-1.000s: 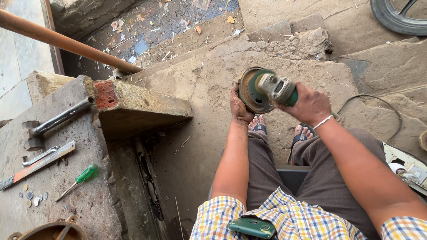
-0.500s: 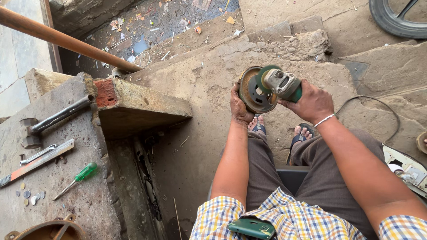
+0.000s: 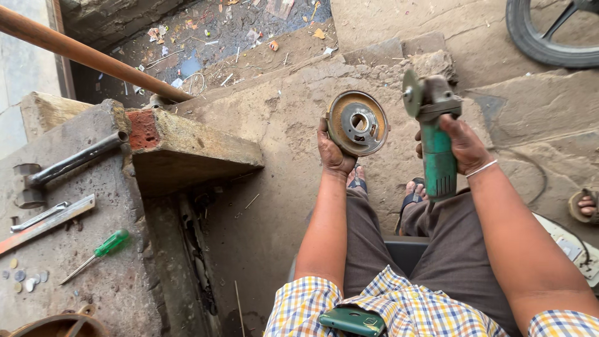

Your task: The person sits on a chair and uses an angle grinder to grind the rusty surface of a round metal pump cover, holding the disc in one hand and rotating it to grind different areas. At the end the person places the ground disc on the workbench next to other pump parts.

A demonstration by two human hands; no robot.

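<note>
My left hand (image 3: 334,153) grips a round, rusty metal disc (image 3: 357,123) with a central hole, held up with its face toward the camera. My right hand (image 3: 462,145) is wrapped around the green body of an angle grinder (image 3: 433,134), whose grey head and small grinding wheel (image 3: 410,93) point up. Disc and grinder are held apart, a short gap between them. Both are above my knees; I sit with sandalled feet (image 3: 384,187) on the dirt ground.
A concrete slab (image 3: 75,249) at left carries a hammer (image 3: 59,168), a metal file (image 3: 47,221), a green-handled screwdriver (image 3: 100,253) and several coins (image 3: 22,278). A long rusty pipe (image 3: 87,56) crosses top left. A tyre (image 3: 549,37) lies top right; another person's foot (image 3: 585,206) at right.
The disc has come away from the grinder: my left hand now holds it separately to the left, and my right hand has swung the grinder to the right and upright.
</note>
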